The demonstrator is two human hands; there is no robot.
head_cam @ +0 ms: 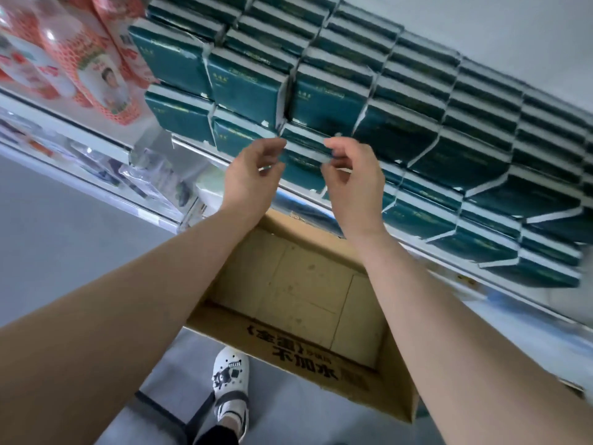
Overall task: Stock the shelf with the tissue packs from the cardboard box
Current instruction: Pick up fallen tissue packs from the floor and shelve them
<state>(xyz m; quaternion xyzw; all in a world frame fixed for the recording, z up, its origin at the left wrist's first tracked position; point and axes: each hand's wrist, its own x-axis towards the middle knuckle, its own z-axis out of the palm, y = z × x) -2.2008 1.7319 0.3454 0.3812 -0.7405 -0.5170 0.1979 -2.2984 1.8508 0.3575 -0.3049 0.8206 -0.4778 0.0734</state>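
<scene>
Head view: above and to the left of the cardboard box [288, 351], red-and-white packages [80, 59] stand on the shelf [199, 149], and just below the box's near wall a white shoe [231, 377] stands on the grey floor [64, 226]. Directly above the box, the left hand [253, 178] and the right hand [353, 184] each have the grip pinched on one end of a green tissue pack [305, 149], which is at the shelf edge and touches the packs behind it. Above and to the right of the box, rows of green tissue packs [417, 130] fill the shelf.
</scene>
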